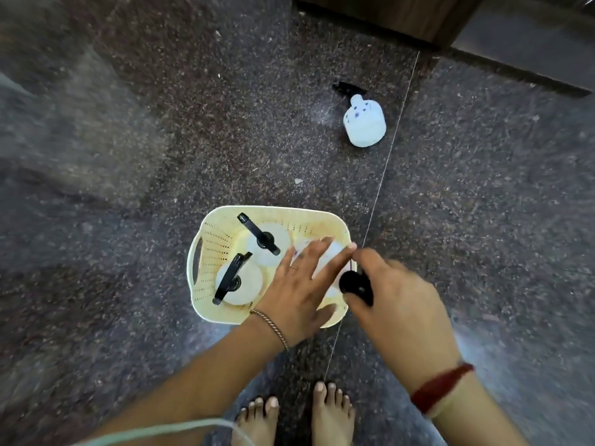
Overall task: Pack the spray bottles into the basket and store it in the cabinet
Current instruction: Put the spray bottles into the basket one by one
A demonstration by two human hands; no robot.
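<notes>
Cream basket point(225, 214) on speckled floor point(161, 123), back bottle point(269, 252) and front bottle point(243, 286) upright inside. My right grip point(397, 300) is clamped on the black trigger head point(354, 284) of a third bottle point(333, 254) at the basket's right end. My left grip point(299, 294) lies on its white body, fingers straight and spread. Fourth bottle point(364, 122) is out on the floor near the cabinet point(402, 14), well apart from the basket.

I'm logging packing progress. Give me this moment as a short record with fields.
basket: cream, on the floor in front of the person's feet
already inside: rear bottle and front bottle, both upright
going in: third bottle, at the basket's right side
left hand: straight fingers rest on the third bottle's white body
right hand: grips its black spray head
not yet packed: floor bottle, on its side, nearer the cabinet
</notes>
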